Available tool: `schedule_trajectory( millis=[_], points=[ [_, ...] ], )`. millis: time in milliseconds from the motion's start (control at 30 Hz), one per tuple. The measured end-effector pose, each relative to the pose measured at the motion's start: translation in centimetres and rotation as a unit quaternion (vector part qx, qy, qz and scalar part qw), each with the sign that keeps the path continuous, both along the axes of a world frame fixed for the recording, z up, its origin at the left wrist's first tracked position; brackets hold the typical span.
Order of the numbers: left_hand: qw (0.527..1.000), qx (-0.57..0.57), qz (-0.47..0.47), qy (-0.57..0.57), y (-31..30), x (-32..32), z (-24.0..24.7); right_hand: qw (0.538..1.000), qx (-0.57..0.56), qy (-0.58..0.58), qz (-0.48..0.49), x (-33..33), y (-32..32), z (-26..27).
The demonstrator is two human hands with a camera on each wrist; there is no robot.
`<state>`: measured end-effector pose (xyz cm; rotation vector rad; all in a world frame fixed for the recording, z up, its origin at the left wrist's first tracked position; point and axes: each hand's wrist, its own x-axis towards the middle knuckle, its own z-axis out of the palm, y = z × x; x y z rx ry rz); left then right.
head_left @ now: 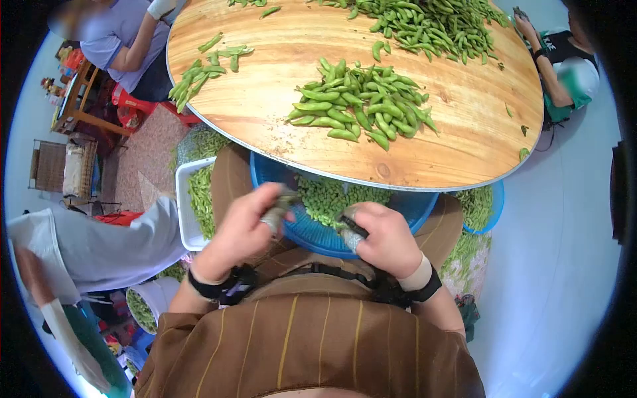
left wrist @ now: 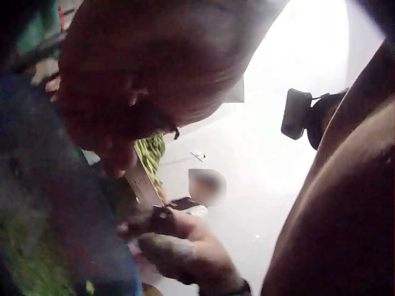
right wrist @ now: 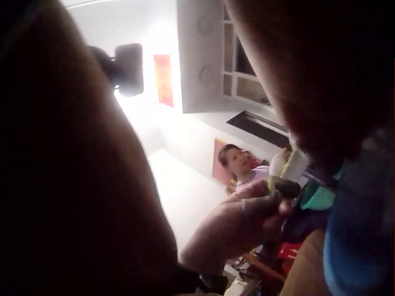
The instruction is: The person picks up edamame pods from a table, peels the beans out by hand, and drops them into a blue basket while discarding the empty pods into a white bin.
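Note:
Over a blue basin (head_left: 265, 174) of shelled green beans (head_left: 325, 199), both hands work close together, their fingers wrapped in grey tape. The left hand (head_left: 247, 222) is blurred, with curled fingers and a dark cover near the fingertips; I cannot tell what it holds. To its right, the right hand (head_left: 385, 239) pinches a pale green edamame pod (head_left: 339, 224) between its thumb and taped finger. In the left wrist view, the right hand (left wrist: 185, 246) appears with its fingertips drawn together. The right wrist view shows the left hand (right wrist: 237, 222) from the side, a dark cover on one digit.
Edamame pods (head_left: 365, 103) lie heaped on the wooden table (head_left: 245, 126), with a larger pile (head_left: 438, 30) behind. A white tub (head_left: 186, 229) of pods stands at the left, a blue tub (head_left: 497, 205) at the right. Other people sit around, one with a grey sleeve (head_left: 126, 249).

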<state>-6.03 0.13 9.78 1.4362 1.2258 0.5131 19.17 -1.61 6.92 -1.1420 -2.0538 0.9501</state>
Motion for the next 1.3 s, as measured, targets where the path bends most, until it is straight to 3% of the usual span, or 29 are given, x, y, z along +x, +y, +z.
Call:
schedule_trajectory(
  millis=[33, 100, 200, 233, 300, 333, 367, 433, 567, 633, 700, 767, 933, 1000, 1100, 1133, 1200, 1267, 1300],
  points=[
    [0.996, 0.032, 0.031, 0.076, 0.2, -1.2, 1.0, 0.998, 0.002, -0.051, -0.044, -0.4, 0.1, 0.9],
    [0.928, 0.268, 0.027, 0.257, -0.1, -4.9, 0.1, 0.99, 0.073, -0.019, -0.117, -1.4, 1.2, 2.9],
    [0.858, 0.259, 0.052, 0.441, -1.1, -8.2, 0.2, 0.974, 0.14, -0.085, -0.156, -2.1, 4.0, 3.6],
    [0.858, 0.26, 0.056, 0.44, -1.3, -9.3, -0.3, 0.96, 0.17, -0.116, -0.192, -2.6, 5.0, 3.7],
    [0.839, 0.119, 0.068, 0.527, -1.5, -11.2, -1.4, 0.942, 0.202, -0.147, -0.224, -3.4, 6.0, 3.7],
    [0.81, 0.132, 0.07, 0.567, -1.7, -11.9, -2.1, 0.935, 0.186, -0.185, -0.238, -3.6, 6.4, 3.6],
    [0.812, 0.13, 0.075, 0.565, -1.6, -11.9, -2.0, 0.927, 0.17, -0.223, -0.251, -3.9, 6.7, 3.5],
    [0.783, 0.126, 0.1, 0.601, -1.3, -11.0, -1.4, 0.934, 0.169, -0.212, -0.234, -3.9, 6.6, 3.6],
    [0.822, 0.248, 0.148, 0.491, 0.0, -7.7, -0.8, 0.936, 0.159, -0.212, -0.231, -4.0, 6.5, 3.4],
    [0.849, 0.306, 0.109, 0.417, 0.9, -6.4, -0.8, 0.933, 0.181, -0.203, -0.236, -4.3, 6.8, 3.9],
    [0.856, 0.313, 0.117, 0.394, 1.4, -6.3, -1.0, 0.925, 0.134, -0.271, -0.231, -4.5, 6.5, 4.2],
    [0.837, 0.216, 0.194, 0.464, 1.4, -7.1, -1.6, 0.924, 0.141, -0.272, -0.228, -4.5, 6.5, 4.5],
    [0.82, 0.19, 0.199, 0.501, -0.6, -13.9, -6.7, 0.935, 0.145, -0.233, -0.223, -4.4, 5.8, 4.4],
    [0.828, 0.142, 0.111, 0.531, -1.3, -15.2, -7.6, 0.937, 0.124, -0.236, -0.225, -4.4, 5.7, 4.4],
    [0.812, 0.076, 0.077, 0.574, -2.1, -14.6, -6.9, 0.952, 0.157, -0.143, -0.223, -4.3, 5.6, 4.3],
    [0.81, 0.076, 0.075, 0.576, -2.0, -14.0, -6.3, 0.965, 0.11, -0.082, -0.223, -4.2, 5.4, 4.2],
    [0.768, 0.376, 0.151, 0.496, -1.3, -11.0, -3.6, 0.972, 0.054, -0.021, -0.226, -3.9, 4.5, 4.0],
    [0.877, 0.321, 0.169, 0.314, -0.3, -6.8, -0.4, 0.974, -0.014, 0.075, -0.213, -4.0, 3.9, 4.4],
    [0.909, 0.326, 0.117, 0.231, 0.2, -5.2, 0.1, 0.974, -0.017, 0.077, -0.213, -4.1, 3.4, 4.7]
  ],
)
